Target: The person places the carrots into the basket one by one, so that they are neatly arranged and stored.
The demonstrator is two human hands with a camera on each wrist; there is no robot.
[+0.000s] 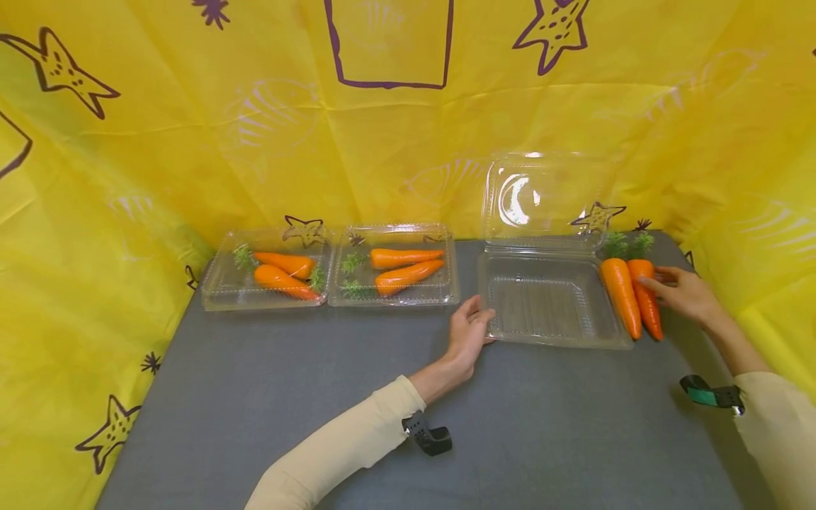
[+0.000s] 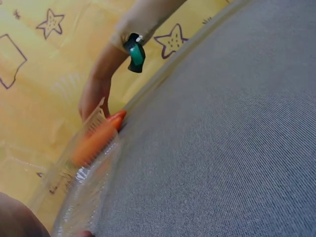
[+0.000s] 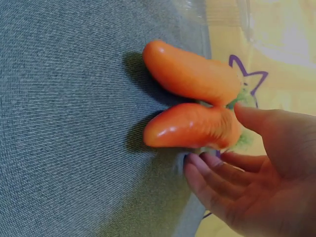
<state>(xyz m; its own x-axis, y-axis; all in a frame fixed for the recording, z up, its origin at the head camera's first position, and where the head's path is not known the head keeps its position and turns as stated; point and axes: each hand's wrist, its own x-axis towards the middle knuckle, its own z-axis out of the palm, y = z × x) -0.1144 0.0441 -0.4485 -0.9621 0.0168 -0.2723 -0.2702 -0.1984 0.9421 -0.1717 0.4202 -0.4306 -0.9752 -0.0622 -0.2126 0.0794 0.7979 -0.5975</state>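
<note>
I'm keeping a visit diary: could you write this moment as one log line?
left hand: holds open container | right hand: beside rightmost carrot | closed containers: two carrots each

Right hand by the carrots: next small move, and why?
Probably curl the right hand round the outer carrot. It's right at that carrot, but the right wrist view shows no firm grip. The carrot lies outside the open container, beside the inner carrot, while the left hand holds the container's near corner.
</note>
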